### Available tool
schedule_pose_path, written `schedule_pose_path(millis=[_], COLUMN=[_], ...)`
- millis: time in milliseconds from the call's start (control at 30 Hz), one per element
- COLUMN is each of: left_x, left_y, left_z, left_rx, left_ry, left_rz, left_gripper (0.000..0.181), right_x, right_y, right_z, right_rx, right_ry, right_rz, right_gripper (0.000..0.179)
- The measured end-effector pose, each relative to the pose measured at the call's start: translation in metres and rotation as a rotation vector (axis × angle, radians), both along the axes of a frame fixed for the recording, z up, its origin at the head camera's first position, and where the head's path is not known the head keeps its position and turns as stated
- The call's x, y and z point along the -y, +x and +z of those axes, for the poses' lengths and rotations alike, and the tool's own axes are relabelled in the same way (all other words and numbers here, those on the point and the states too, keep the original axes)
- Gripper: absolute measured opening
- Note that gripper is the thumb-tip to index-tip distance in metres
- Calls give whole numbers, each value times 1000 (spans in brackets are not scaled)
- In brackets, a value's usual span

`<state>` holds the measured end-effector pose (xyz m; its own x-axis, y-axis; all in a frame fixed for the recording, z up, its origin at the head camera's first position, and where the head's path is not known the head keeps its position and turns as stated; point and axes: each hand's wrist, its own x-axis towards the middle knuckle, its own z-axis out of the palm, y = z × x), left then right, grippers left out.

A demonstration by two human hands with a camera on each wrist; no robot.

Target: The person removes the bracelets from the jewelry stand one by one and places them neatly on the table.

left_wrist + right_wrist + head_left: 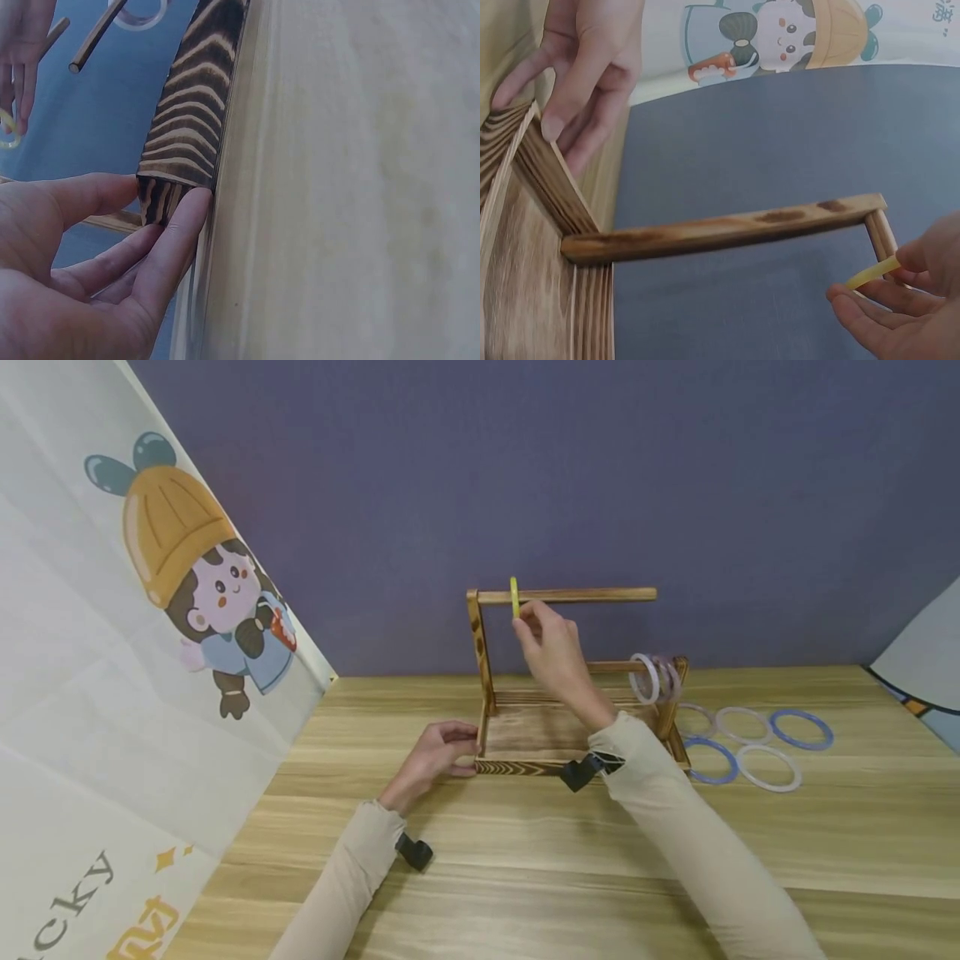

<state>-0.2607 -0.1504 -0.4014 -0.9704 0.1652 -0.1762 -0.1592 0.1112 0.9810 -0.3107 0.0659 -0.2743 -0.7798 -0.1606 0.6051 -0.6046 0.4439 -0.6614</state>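
Observation:
A wooden two-bar rack (525, 767) stands on the table. My left hand (435, 752) grips the front left corner of its base, thumb and fingers around the wood (184, 142). Up at the upper bar (600, 595), my right hand (558, 652) pinches a yellow bangle (514, 597) between thumb and fingertips. The bangle is seen edge-on, crossing the bar close to the left post (480, 643). On the lower bar (611, 667) hang a white bangle (656, 683) and purplish ones (678, 677) beside the right post. My right forearm hides part of the base.
Several bangles lie flat on the table right of the rack, among them a blue one (802, 746) and a white one (768, 789). A dark blue panel (375, 527) rises behind the rack. At the left is a white wall sheet (90, 710) with a cartoon figure.

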Motion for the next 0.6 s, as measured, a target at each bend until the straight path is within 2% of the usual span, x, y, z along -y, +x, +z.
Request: schedule_pose_path(millis=[300,600], left_x=[0,1], left_y=[1,4], left_z=[2,2], left_rx=[-16,-22], left_ry=[-1,11], left_rz=[14,-5], left_gripper=[36,35], right_x=[-19,-38], right_y=[3,13], right_z=[2,3], right_rx=[-27,-51], right_ry=[15,27], right_rz=[-31,-79], right_gripper=[19,18])
